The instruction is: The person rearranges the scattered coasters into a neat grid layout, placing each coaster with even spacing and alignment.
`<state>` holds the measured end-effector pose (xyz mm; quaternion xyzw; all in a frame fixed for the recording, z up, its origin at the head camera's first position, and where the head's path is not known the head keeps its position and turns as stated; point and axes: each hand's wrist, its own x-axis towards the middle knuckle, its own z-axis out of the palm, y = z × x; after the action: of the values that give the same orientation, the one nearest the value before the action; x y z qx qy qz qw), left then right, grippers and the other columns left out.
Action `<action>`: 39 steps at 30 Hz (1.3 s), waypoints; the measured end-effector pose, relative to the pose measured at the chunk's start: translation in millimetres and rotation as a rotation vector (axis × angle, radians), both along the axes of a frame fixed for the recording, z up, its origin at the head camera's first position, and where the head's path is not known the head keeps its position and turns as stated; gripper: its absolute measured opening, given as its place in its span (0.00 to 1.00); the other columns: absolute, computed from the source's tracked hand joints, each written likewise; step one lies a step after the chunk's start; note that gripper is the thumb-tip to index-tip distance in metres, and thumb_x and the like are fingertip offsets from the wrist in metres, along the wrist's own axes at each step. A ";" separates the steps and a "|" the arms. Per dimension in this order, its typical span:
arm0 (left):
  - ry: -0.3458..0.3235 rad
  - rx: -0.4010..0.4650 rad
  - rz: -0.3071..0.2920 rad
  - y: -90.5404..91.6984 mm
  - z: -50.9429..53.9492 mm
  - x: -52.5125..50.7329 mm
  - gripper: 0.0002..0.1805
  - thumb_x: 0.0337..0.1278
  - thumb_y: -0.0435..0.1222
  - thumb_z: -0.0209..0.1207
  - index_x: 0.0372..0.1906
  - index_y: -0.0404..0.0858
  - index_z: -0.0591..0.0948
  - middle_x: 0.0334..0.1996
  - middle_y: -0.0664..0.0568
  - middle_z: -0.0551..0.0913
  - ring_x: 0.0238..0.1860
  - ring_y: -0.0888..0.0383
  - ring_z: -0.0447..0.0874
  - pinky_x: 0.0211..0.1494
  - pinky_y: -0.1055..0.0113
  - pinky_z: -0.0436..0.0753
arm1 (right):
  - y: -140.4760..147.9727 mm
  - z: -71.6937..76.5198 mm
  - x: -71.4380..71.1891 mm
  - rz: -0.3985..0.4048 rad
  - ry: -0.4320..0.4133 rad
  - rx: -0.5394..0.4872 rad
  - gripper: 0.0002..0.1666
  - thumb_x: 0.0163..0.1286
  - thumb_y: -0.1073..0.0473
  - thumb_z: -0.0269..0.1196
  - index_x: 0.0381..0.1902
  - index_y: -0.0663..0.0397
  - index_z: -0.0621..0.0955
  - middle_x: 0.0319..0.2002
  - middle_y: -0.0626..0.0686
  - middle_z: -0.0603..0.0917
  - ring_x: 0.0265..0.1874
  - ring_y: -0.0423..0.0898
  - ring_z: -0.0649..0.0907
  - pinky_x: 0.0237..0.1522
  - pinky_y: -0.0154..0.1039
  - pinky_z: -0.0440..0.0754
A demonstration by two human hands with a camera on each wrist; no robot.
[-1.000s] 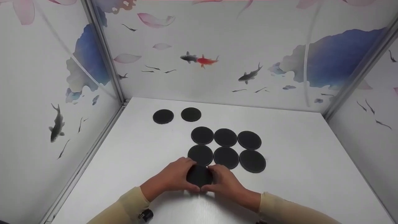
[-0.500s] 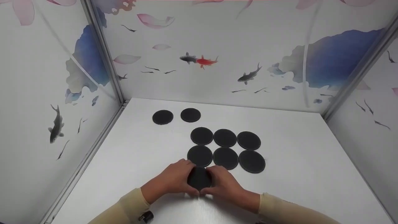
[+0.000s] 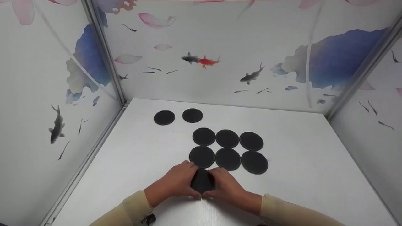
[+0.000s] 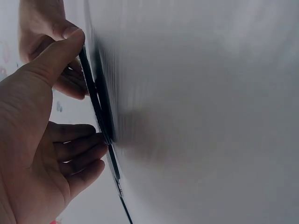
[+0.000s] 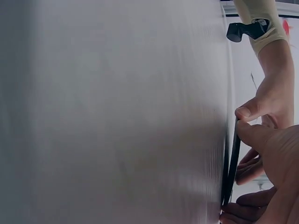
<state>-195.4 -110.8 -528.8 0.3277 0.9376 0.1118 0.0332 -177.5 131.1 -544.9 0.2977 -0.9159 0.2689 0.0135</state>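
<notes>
A round black coaster [image 3: 202,181] is held between both hands near the front of the white table. My left hand [image 3: 179,180] grips its left side, thumb at the near edge and fingers toward the far edge. From the right, my right hand [image 3: 228,184] grips it the same way, and the two thumbs almost meet. In the left wrist view the held coaster [image 4: 91,91] is tilted, its thumb-side edge raised off the table. The right wrist view also shows a gap under the coaster [image 5: 235,154]. Just beyond it lies the nearest flat coaster [image 3: 202,156].
Several matching coasters lie in two touching rows, among them a front-right coaster [image 3: 254,162] and a back-middle coaster [image 3: 227,138]. Farther back left are two separate coasters, one [image 3: 164,117] beside another [image 3: 192,115]. Printed panels wall the white table [image 3: 301,188] at back and sides.
Both hands have shifted slightly toward the table's front with the coaster, so it sits a little farther from the nearest row. The other coasters have stayed in place.
</notes>
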 end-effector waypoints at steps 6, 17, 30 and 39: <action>0.082 -0.045 -0.030 4.4 -3.6 0.8 0.54 0.43 0.72 0.80 0.64 0.35 0.82 0.49 0.51 0.81 0.48 0.56 0.75 0.50 0.60 0.85 | 0.3 0.6 2.9 0.006 0.043 0.048 0.45 0.51 0.49 0.89 0.63 0.62 0.84 0.54 0.53 0.88 0.54 0.51 0.84 0.59 0.51 0.84; 0.146 -0.081 -0.062 6.3 -4.3 0.0 0.55 0.45 0.71 0.80 0.65 0.33 0.81 0.51 0.48 0.79 0.50 0.54 0.75 0.54 0.61 0.86 | -0.4 1.6 4.7 0.016 0.132 0.113 0.45 0.56 0.45 0.87 0.64 0.62 0.83 0.53 0.54 0.86 0.51 0.50 0.83 0.56 0.47 0.86; 0.108 -0.082 -0.048 6.8 -0.4 1.4 0.54 0.45 0.70 0.80 0.66 0.33 0.81 0.52 0.48 0.79 0.51 0.54 0.75 0.54 0.59 0.86 | -0.6 -1.5 4.3 0.017 0.146 0.090 0.43 0.55 0.46 0.87 0.63 0.62 0.83 0.52 0.54 0.87 0.51 0.50 0.84 0.56 0.47 0.86; 0.102 -0.088 -0.049 6.6 -0.9 1.6 0.55 0.46 0.71 0.79 0.66 0.33 0.80 0.53 0.48 0.78 0.51 0.54 0.75 0.55 0.60 0.86 | 0.6 -0.7 5.4 0.018 0.132 0.089 0.44 0.55 0.47 0.87 0.63 0.62 0.83 0.53 0.55 0.87 0.52 0.51 0.84 0.57 0.48 0.86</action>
<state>-193.8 -104.2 -529.6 0.3541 0.9337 0.0528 0.0022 -172.1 131.7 -545.7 0.3235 -0.9213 0.2077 0.0582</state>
